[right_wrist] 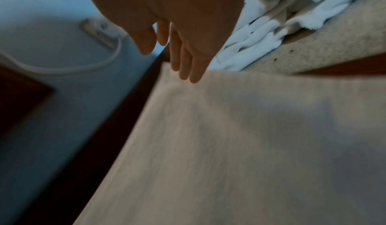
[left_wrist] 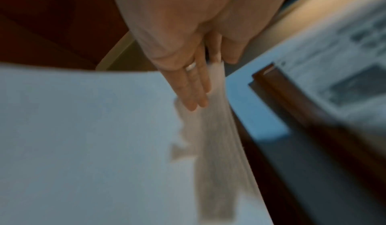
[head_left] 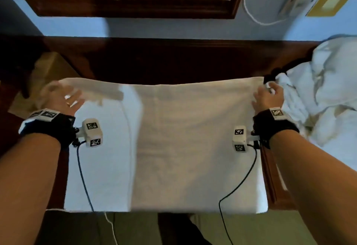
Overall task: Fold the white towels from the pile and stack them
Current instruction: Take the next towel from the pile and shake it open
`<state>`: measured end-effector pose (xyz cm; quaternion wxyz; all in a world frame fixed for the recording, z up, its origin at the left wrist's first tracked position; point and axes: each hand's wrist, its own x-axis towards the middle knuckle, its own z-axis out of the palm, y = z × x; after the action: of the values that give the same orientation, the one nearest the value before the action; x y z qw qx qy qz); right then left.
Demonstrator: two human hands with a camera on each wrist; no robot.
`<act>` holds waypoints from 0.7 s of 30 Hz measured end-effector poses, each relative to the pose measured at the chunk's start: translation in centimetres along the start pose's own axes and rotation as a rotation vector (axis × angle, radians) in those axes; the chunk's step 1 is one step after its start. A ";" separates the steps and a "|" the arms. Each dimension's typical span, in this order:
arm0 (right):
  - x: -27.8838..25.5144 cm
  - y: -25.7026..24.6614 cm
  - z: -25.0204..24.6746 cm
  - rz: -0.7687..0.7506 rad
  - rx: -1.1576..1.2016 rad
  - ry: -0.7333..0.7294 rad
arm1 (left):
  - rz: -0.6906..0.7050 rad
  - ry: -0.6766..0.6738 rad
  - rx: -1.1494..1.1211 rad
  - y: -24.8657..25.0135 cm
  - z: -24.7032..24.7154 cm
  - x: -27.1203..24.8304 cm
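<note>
From the head camera, a white towel (head_left: pixel 183 144) lies spread across the dark table (head_left: pixel 164 61), its near edge at the table's front, likely so the far edge can be squared before a fold. The left hand (head_left: pixel 63 97) sits at the far left corner, blurred, with cloth bunched beside it. The right hand (head_left: pixel 268 97) is at the far right corner, next to the pile (head_left: pixel 324 94) of unfolded towels.

The left wrist view shows straight fingers (left_wrist: pixel 194 89) lying against a lifted strip of towel; whether the thumb pinches it cannot be told.

The right wrist view shows fingers (right_wrist: pixel 188 63) extended and relaxed, tips touching the towel's edge, holding nothing.
</note>
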<state>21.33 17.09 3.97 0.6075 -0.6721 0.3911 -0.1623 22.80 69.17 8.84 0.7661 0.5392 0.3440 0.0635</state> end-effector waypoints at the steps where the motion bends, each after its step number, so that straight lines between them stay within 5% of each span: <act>1: -0.3 1.6 0.4 -0.040 -0.115 -0.065 | -0.018 -0.028 0.103 -1.4 -0.3 0.6; 3: -1.8 6.1 0.7 -0.113 -0.410 -0.236 | -0.091 -0.074 0.524 -6.1 -1.9 2.8; 7: -7.5 15.7 -2.4 -0.227 -1.133 -0.586 | 0.008 -0.336 1.528 -17.3 -6.3 -1.5; 9: -10.2 18.6 -4.4 -0.185 -1.337 -0.677 | 0.001 -0.435 1.775 -21.0 -8.9 -4.5; 14: -9.8 19.2 -4.3 -0.197 -1.415 -0.720 | -0.008 -0.416 1.874 -21.5 -9.6 -2.5; 21: -1.4 15.7 4.0 -0.219 -1.377 -0.676 | 0.152 -0.441 1.778 -17.7 -2.7 8.0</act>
<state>18.01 21.56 -11.35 0.1195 -0.9461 0.1285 0.2721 22.38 67.78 -10.72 0.1114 0.9509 0.0758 -0.2785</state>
